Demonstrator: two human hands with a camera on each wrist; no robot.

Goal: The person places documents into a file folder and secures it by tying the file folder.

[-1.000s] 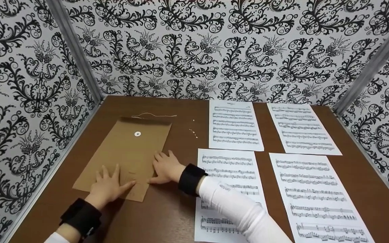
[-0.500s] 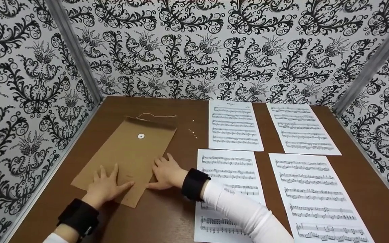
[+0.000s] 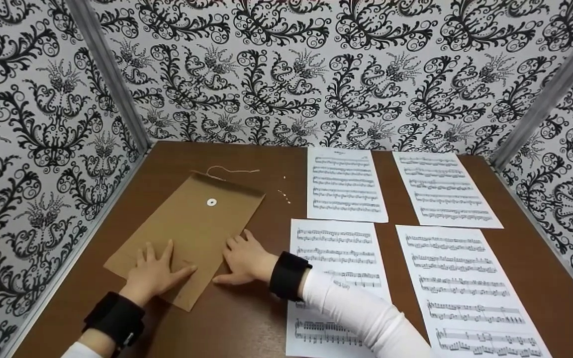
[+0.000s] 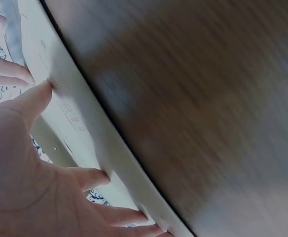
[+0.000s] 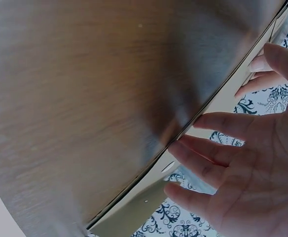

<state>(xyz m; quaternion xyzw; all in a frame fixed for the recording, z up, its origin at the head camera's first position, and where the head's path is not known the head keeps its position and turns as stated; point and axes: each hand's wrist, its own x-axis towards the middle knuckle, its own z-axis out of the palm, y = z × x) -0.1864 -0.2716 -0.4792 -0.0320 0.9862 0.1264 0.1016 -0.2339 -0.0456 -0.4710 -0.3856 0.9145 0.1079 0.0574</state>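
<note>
Envelope [image 3: 192,233] turned clockwise, four music sheets [image 3: 346,185] beside, string [image 3: 232,171] behind.

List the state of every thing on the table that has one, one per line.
Envelope: flat, askew, string side up.
String: untied, loose past the envelope's top.
Left hand: flat on the envelope.
Right hand: flat at the envelope's right edge.
Music sheets: four, face up, separate.

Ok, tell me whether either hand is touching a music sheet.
No: the left hand and right hand both press flat on the brown envelope, beside the music sheets.
</note>
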